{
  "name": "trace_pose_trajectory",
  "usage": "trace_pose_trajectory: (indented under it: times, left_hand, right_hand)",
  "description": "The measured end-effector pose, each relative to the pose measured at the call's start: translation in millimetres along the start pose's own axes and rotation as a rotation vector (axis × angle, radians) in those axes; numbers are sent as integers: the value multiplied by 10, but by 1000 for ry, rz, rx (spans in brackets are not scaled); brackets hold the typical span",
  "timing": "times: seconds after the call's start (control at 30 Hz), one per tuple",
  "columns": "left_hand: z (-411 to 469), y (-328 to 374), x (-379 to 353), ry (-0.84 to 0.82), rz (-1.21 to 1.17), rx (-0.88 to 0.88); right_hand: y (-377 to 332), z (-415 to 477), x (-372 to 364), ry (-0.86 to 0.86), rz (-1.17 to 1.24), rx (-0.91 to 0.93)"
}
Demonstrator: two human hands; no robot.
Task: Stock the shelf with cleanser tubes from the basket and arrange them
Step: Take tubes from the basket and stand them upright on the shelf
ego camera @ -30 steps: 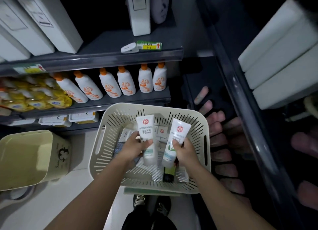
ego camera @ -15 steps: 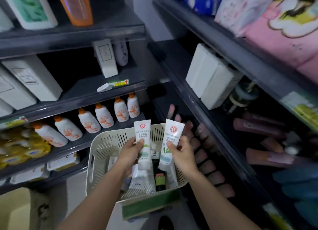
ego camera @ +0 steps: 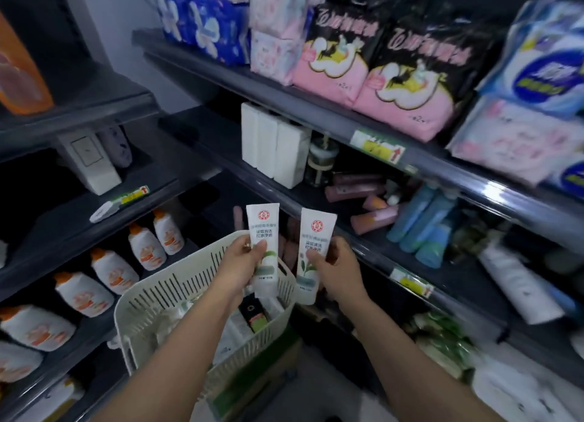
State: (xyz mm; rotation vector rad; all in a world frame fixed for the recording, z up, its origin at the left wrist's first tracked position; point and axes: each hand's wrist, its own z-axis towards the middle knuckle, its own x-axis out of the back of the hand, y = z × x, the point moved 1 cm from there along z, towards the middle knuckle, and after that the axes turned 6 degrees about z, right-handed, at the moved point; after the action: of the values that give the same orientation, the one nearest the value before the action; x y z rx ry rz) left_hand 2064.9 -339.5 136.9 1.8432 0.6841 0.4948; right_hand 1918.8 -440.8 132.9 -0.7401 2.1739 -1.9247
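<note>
My left hand grips a white cleanser tube with a red round logo, held upright above the basket. My right hand grips a second, matching cleanser tube beside it, just right of the basket's rim. The cream slotted basket sits below my forearms on a green-edged box and still holds several tubes and small packs. To the right runs the dark shelf with pink and blue tubes lying on it.
White bottles with orange caps line the left shelf. White boxes and a jar stand on the right middle shelf. Pink, black and blue soft packs fill the top shelf. Green packs lie low on the right.
Both hands have lifted their tubes up out of the basket and apart. My view has swung up and to the right, bringing the right-hand shelves into sight.
</note>
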Motion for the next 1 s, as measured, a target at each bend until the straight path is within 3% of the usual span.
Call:
trace_pose_trajectory:
  times: [0.47,1.0]
  left_hand:
    - [-659,314,-1461,-297,111,-137]
    - [-2402,315,-3517,-627,222,-270]
  right_hand:
    - [-122,-877,1618,313,5,74]
    - [116,-2451,3874,546,34,116]
